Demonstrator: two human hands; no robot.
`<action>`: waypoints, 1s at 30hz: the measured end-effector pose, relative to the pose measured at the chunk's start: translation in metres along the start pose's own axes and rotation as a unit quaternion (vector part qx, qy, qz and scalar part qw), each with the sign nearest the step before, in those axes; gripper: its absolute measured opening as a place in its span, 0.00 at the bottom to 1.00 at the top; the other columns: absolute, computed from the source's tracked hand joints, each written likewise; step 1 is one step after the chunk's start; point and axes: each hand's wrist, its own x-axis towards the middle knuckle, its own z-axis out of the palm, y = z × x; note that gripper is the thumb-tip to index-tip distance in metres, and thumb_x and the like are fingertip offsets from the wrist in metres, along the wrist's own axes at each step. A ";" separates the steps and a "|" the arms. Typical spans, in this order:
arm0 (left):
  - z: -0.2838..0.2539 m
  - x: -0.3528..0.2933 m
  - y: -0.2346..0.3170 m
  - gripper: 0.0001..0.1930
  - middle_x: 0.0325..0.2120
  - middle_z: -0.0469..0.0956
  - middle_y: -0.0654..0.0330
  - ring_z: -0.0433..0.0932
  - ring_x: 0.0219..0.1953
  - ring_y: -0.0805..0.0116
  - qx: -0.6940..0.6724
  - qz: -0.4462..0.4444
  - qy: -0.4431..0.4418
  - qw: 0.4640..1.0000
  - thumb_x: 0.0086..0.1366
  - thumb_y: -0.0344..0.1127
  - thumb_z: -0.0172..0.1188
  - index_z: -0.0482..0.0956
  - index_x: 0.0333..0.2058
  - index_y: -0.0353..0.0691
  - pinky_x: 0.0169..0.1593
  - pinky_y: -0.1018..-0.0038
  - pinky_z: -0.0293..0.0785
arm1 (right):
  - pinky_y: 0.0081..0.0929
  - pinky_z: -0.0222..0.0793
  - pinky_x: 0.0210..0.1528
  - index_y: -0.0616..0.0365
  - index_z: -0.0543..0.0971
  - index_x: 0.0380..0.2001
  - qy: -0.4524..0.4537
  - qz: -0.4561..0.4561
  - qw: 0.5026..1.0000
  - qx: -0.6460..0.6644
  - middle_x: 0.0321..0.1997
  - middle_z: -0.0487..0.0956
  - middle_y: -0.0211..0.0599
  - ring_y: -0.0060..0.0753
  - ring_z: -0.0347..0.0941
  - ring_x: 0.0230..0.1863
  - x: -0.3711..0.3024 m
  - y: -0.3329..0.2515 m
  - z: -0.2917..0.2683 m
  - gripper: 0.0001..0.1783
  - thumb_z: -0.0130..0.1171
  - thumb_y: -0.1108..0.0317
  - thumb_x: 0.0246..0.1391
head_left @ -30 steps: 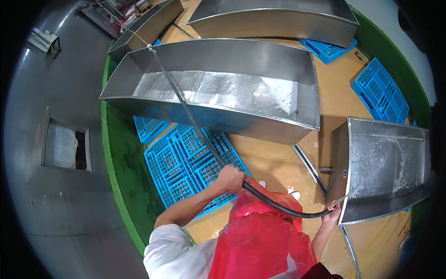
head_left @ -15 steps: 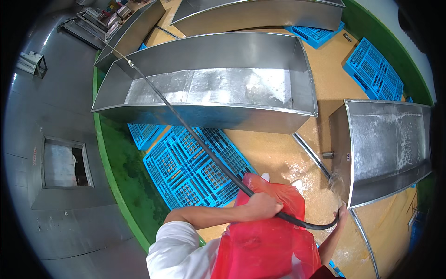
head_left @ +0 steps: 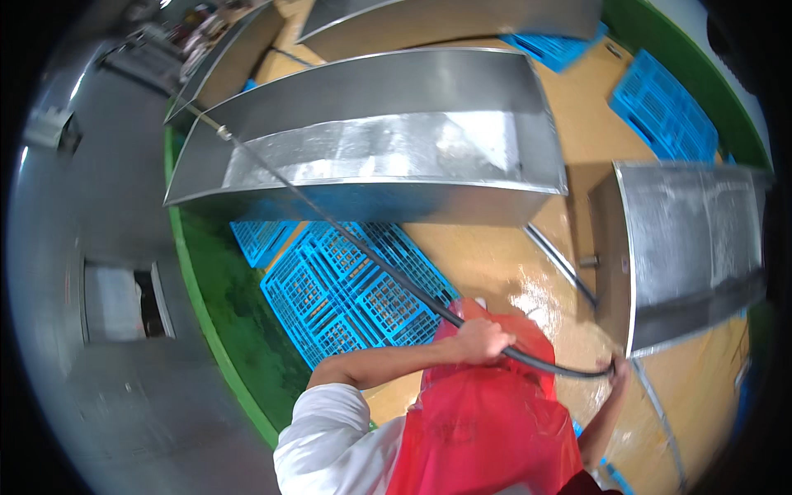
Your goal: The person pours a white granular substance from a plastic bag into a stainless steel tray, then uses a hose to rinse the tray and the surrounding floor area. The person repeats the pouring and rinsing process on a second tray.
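A black hose (head_left: 384, 266) runs from the far left, over the long steel trough, down to my body. My left hand (head_left: 483, 340) is closed around it in front of the red apron (head_left: 487, 412) I wear. Farther right, my right hand (head_left: 619, 370) grips the hose near its end, by the near corner of the right steel trough (head_left: 693, 239). The fingers of that hand are partly blurred, and the hose opening cannot be made out.
The long steel trough (head_left: 371, 191) stands ahead, with another trough (head_left: 462, 23) behind it. Blue plastic pallets (head_left: 355, 289) lie on the tan, wet floor (head_left: 462, 256). A metal pipe (head_left: 561, 262) lies near the right trough. A green curb (head_left: 194, 289) borders the grey wall.
My right hand and the hose end have shifted slightly up and right, and the hose sags less between my hands. The water spray by the right trough's corner no longer shows clearly. The view has tilted slightly.
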 end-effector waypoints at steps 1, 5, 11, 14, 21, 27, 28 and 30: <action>0.016 0.003 -0.012 0.10 0.21 0.81 0.52 0.84 0.27 0.46 -0.004 0.017 0.038 0.999 0.64 0.48 0.61 0.81 0.41 0.55 0.29 0.48 0.77 | 0.35 0.81 0.28 0.63 0.75 0.61 -0.059 -0.029 0.998 0.017 0.42 0.85 0.49 0.43 0.84 0.32 0.006 -0.002 -0.005 0.23 0.44 0.61 0.73; 0.024 -0.010 -0.012 0.12 0.16 0.77 0.58 0.81 0.20 0.53 0.109 0.080 0.096 0.986 0.65 0.46 0.60 0.82 0.45 0.52 0.22 0.53 0.75 | 0.40 0.77 0.32 0.54 0.78 0.34 0.083 -0.125 0.989 -0.014 0.32 0.81 0.41 0.43 0.78 0.31 0.018 -0.023 0.038 0.13 0.60 0.57 0.66; 0.016 -0.034 0.017 0.07 0.16 0.79 0.56 0.83 0.20 0.53 0.162 0.070 0.049 0.983 0.65 0.37 0.59 0.79 0.40 0.48 0.23 0.55 0.76 | 0.41 0.79 0.36 0.59 0.81 0.51 0.239 -0.140 0.893 -0.356 0.24 0.82 0.48 0.42 0.81 0.21 -0.058 -0.084 0.124 0.19 0.48 0.62 0.66; 0.004 -0.045 0.012 0.07 0.18 0.81 0.54 0.83 0.21 0.50 0.137 0.057 0.022 0.989 0.64 0.40 0.60 0.76 0.37 0.46 0.23 0.53 0.76 | 0.44 0.78 0.38 0.54 0.76 0.59 0.257 -0.195 0.873 -0.366 0.27 0.82 0.51 0.47 0.82 0.25 -0.073 -0.099 0.136 0.22 0.47 0.59 0.67; 0.025 -0.078 -0.010 0.09 0.18 0.80 0.54 0.82 0.20 0.46 0.101 0.029 0.049 0.993 0.65 0.43 0.61 0.74 0.35 0.47 0.24 0.50 0.75 | 0.55 0.71 0.51 0.49 0.71 0.63 0.254 -0.270 0.844 -0.387 0.36 0.83 0.62 0.63 0.81 0.45 -0.138 -0.156 0.202 0.25 0.46 0.56 0.65; 0.031 -0.096 0.003 0.10 0.15 0.79 0.53 0.81 0.19 0.46 0.110 -0.012 0.065 0.992 0.63 0.44 0.63 0.75 0.33 0.46 0.22 0.50 0.74 | 0.58 0.73 0.57 0.61 0.70 0.57 0.246 -0.275 0.807 -0.462 0.42 0.84 0.64 0.68 0.81 0.49 -0.153 -0.186 0.232 0.24 0.51 0.56 0.65; 0.031 -0.099 0.006 0.10 0.15 0.79 0.51 0.81 0.20 0.45 0.095 -0.021 0.069 0.993 0.62 0.44 0.64 0.75 0.32 0.46 0.23 0.50 0.73 | 0.57 0.75 0.55 0.66 0.71 0.53 0.251 -0.286 0.783 -0.492 0.40 0.84 0.64 0.67 0.82 0.47 -0.151 -0.192 0.236 0.23 0.50 0.57 0.64; 0.033 -0.104 0.010 0.12 0.16 0.78 0.49 0.81 0.21 0.44 0.066 -0.039 0.076 0.994 0.60 0.45 0.66 0.75 0.31 0.46 0.25 0.50 0.71 | 0.55 0.77 0.53 0.68 0.72 0.51 0.268 -0.306 0.743 -0.532 0.40 0.85 0.63 0.66 0.83 0.45 -0.144 -0.204 0.243 0.22 0.48 0.59 0.65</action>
